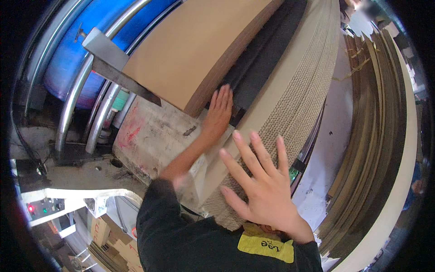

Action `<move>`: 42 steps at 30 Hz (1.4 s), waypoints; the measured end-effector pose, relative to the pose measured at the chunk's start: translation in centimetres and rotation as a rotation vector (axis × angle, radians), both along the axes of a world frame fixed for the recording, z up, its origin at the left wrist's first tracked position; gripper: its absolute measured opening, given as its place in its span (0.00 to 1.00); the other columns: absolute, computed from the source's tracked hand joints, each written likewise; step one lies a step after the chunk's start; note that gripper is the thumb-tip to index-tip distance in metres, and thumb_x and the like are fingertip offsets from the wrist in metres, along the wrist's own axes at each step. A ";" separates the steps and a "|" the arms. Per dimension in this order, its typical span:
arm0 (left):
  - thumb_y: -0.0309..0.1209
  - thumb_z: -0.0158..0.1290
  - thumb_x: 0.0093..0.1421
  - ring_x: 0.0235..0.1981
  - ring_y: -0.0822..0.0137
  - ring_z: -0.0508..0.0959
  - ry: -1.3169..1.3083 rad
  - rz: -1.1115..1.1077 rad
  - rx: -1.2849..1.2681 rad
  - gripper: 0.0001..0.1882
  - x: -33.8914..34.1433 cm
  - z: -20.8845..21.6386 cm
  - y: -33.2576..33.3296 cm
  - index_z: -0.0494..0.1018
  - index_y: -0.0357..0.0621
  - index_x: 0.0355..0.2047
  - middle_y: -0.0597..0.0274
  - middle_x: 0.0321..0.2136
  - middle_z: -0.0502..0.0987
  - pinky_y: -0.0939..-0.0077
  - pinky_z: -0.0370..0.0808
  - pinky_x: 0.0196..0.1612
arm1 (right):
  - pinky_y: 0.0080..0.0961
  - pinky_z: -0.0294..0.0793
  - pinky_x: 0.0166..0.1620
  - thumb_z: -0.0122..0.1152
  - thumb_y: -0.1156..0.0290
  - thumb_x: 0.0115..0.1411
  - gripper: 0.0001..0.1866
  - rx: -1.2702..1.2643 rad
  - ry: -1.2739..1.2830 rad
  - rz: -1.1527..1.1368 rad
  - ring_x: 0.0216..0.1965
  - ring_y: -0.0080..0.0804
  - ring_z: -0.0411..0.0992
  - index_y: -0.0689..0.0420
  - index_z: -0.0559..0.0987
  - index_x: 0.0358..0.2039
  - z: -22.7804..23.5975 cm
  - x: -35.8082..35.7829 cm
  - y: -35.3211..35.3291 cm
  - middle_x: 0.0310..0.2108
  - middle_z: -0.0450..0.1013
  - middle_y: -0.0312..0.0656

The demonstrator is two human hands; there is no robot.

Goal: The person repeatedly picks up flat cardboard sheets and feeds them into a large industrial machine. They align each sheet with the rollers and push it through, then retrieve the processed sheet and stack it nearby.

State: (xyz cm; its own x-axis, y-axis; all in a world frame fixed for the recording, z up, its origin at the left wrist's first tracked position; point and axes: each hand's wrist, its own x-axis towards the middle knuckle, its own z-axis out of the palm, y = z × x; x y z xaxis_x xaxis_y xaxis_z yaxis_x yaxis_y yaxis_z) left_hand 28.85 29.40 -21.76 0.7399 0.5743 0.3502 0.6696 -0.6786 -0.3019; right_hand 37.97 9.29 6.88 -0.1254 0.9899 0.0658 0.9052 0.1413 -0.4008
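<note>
My left hand, fingers stretched out and side by side, lies flat by the near corner of a stack of brown cardboard sheets. Beside its fingertips runs a dark gap between this stack and a second one. That second stack, of corrugated cardboard, shows its fluted edges. Over its near part my right hand is held with fingers spread wide and nothing in them. Whether the right palm touches the cardboard, I cannot tell.
A worn metal machine bed lies left of my left hand. Bent steel pipes, a metal bracket and a blue drum stand beyond. Another tall cardboard stack stands on the right. A yellow label sits by my right cuff.
</note>
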 end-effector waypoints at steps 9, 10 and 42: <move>0.45 0.38 0.70 0.76 0.58 0.34 1.147 0.000 0.475 0.37 1.9 -6.5 11.3 0.45 0.45 0.75 0.65 0.77 0.36 0.48 0.29 0.76 | 0.58 0.40 0.72 0.60 0.48 0.60 0.36 0.032 0.091 0.027 0.72 0.44 0.54 0.48 0.69 0.66 -0.5 0.5 0.3 0.70 0.60 0.46; 0.45 0.37 0.70 0.76 0.58 0.34 1.155 -0.030 0.490 0.37 1.8 -6.6 11.6 0.45 0.46 0.75 0.65 0.77 0.35 0.46 0.30 0.76 | 0.58 0.40 0.72 0.60 0.48 0.60 0.36 0.001 0.122 0.021 0.72 0.44 0.55 0.48 0.69 0.66 -0.5 0.6 0.1 0.70 0.60 0.45; 0.48 0.31 0.72 0.76 0.67 0.38 0.685 -0.273 -0.120 0.35 -2.1 -4.5 7.9 0.43 0.51 0.75 0.70 0.76 0.38 0.56 0.29 0.77 | 0.58 0.46 0.70 0.57 0.45 0.62 0.36 0.159 0.175 0.098 0.70 0.51 0.56 0.60 0.72 0.61 -1.6 0.9 0.0 0.64 0.65 0.54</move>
